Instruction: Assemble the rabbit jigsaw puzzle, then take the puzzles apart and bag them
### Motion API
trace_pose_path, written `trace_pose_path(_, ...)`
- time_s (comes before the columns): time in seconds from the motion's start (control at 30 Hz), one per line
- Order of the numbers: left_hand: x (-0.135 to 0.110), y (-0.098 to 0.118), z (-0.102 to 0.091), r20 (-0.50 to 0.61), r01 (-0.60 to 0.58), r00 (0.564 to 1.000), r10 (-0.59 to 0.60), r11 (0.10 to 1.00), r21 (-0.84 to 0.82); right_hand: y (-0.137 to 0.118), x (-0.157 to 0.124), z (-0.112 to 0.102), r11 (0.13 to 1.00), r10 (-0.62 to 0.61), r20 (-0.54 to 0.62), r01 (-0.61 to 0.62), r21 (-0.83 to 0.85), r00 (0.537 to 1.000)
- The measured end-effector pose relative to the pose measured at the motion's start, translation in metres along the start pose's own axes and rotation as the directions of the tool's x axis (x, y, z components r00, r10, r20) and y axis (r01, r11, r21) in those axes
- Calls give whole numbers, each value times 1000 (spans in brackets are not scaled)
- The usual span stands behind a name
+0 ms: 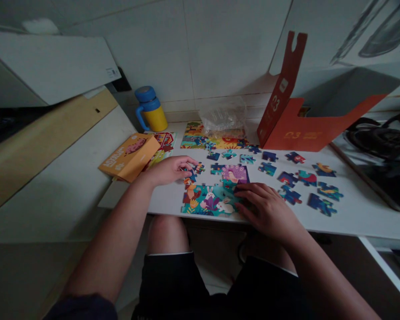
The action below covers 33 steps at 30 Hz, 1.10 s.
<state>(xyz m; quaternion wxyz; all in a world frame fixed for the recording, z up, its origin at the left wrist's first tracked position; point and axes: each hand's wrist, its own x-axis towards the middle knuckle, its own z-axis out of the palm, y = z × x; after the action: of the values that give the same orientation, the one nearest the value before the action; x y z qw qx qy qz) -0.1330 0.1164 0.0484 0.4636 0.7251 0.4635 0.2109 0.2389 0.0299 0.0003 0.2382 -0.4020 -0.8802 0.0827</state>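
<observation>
A partly joined jigsaw puzzle (203, 201) with white rabbits, a fox and purple leaves lies at the table's front edge. Its upper right carries a pink peacock section (234, 173). My left hand (169, 170) is just left of the puzzle, fingers curled, with a dark blue puzzle piece (191, 177) at its fingertips. Another small piece (199, 167) lies just beyond these fingers. Over the puzzle's right edge rests my right hand (265, 205), fingers stretched out and thumb apart, fingertips touching the puzzle; that corner is hidden beneath it.
Several loose pieces (288, 178) are scattered to the right and behind. A picture sheet (190, 138) lies under a clear plastic bag (224, 116). Around stand an orange box (130, 155), a blue-yellow mug (156, 118), a large red-orange box (296, 131) and a stove (386, 178).
</observation>
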Motion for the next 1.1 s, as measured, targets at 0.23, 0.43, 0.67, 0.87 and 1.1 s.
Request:
trace_pose_path(0.23,15,1,12,16,-1,1000,-3,977,215,-1,0,-1,1000,1,-2,-1,0,1000)
trace_pose_path(0.43,17,2,8,27,-35,999,29,962,269,-2,0,-2,1000,5,10,-5,-9,1000)
trace_pose_path(0.67,16,-2,11,3,-55,998,57,949,310,0,0,-1,1000,-8,0,8,-4,1000)
trace_pose_path(0.87,11,-1,13,-18,-98,993,115,911,400,0,0,0,1000,-7,-5,7,-5,1000)
trace_pose_path(1.1,6,-1,16,-43,-216,965,257,880,422,1,0,1,1000,-6,3,6,-4,1000)
